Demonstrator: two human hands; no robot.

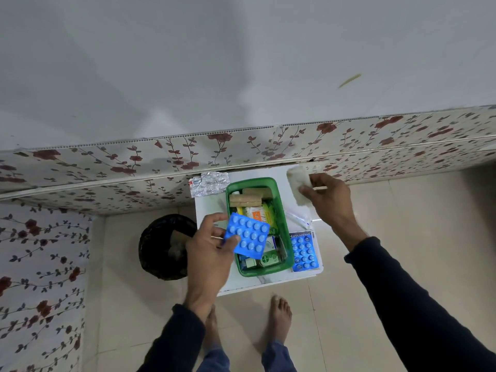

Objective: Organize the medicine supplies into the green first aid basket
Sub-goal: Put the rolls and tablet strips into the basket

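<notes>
A person stands barefoot at a small white table (pixel 209 208) against a flower-patterned wall (pixel 268 146), sorting medicine supplies. Nearest, the left hand (pixel 212 248) has its grip closed on a blue blister pack (pixel 248 237), thumb on the near edge and fingers behind, holding it tilted just over the near-left rim of the green basket (pixel 289 248), which sits mid-table and is already crowded with boxes, a small green-labelled bottle and two tan bandage rolls at its far end. A second blue blister pack (pixel 304 253) lies outside, just beside the basket's right wall on a plaster box near the table's front-right corner. Farther back, the right hand (pixel 326 194) pinches a white gauze-like roll (pixel 296 183) above the table's far-right corner; a clear plastic bag (pixel 299 217) lies below it, and a silver foil strip (pixel 209 183) rests at the far-left corner, touching the wall. The step in hand appears to be dropping the held pack in; it would likely go best slid flat or stood on edge along the left wall, where a gap shows. Free room is scant: the table edges sit close around the basket, and a dark waste bin (pixel 166 248) stands on the floor just left, where a slipped pack could fall.
</notes>
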